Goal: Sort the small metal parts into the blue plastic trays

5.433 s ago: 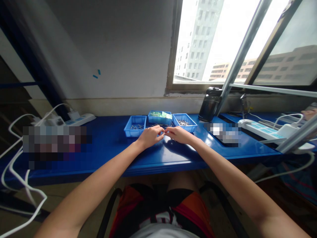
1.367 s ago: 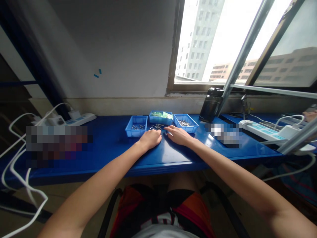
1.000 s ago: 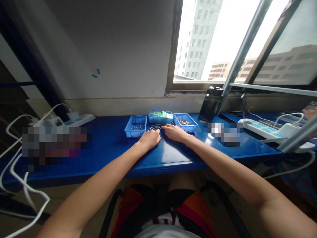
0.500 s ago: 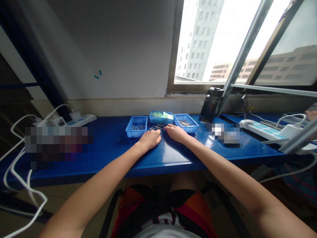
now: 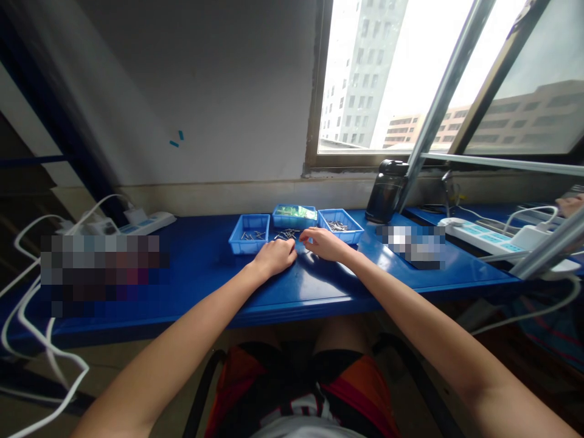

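A small pile of thin metal pieces like screws or nails (image 5: pixel 286 234) lies on the blue table (image 5: pixel 201 261), just past my hands. My left hand (image 5: pixel 276 257) rests at the near side of the pile, its fingers curled down; whatever is in them is hidden. To the right, my right hand (image 5: pixel 323 244) arches over the table with fingertips bent together beside the pile; anything between them is too small to make out. A blue tray (image 5: pixel 249 246) at the left and another blue tray (image 5: pixel 347 236) at the right both contain similar metal pieces.
Behind the pile, a third blue tray (image 5: pixel 281 222) holds a green packet (image 5: pixel 298 212). A black bottle (image 5: pixel 387 193) stands at the back right. Power strips (image 5: pixel 486 236) with white cables (image 5: pixel 27 316) lie on both sides. Another person's hand (image 5: pixel 570 204) shows at the far right.
My right hand's fingers are bent more, with the fingertips drawn in slightly from the pile. The left hand has hardly moved. The whole view has shifted a little.
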`<state>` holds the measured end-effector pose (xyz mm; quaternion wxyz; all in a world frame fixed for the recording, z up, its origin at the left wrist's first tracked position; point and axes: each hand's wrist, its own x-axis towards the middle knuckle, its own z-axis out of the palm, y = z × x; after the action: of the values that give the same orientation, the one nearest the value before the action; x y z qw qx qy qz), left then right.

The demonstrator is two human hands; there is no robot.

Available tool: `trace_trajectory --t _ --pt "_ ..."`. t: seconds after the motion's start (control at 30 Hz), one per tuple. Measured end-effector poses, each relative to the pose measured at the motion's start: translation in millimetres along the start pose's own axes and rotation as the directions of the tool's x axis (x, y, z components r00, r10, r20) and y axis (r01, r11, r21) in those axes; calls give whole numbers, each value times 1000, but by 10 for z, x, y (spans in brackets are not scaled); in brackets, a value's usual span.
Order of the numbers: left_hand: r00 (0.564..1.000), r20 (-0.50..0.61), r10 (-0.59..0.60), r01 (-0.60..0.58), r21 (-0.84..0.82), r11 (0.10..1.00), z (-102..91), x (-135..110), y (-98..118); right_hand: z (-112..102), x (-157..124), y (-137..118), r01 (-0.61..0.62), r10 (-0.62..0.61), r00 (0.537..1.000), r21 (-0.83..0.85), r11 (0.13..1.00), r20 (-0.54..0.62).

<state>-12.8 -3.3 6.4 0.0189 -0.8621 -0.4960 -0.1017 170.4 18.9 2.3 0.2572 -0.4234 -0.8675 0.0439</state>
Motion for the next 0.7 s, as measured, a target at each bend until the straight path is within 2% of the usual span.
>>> trace_trajectory --t 0.1,0.2,0.27,0.53,0.7 --pt "1000 -10 6 -6 -20 1000 -3 0 0 -9 0 -3 -39 35 999 206 978 25" --pt "999 -1 40 -40 -60 997 -10 -6 7 -38 -14 -27 -96 65 994 403 910 89" --pt "998 7 54 -54 -86 995 -19 -11 16 -61 -22 -41 -126 74 989 477 870 126" --pt "995 -25 99 -102 -165 981 4 -8 -5 -91 -24 2 -173 125 983 473 864 132" --pt "996 -49 73 -80 -165 983 14 2 -11 -95 -30 8 -162 110 984 454 876 138"
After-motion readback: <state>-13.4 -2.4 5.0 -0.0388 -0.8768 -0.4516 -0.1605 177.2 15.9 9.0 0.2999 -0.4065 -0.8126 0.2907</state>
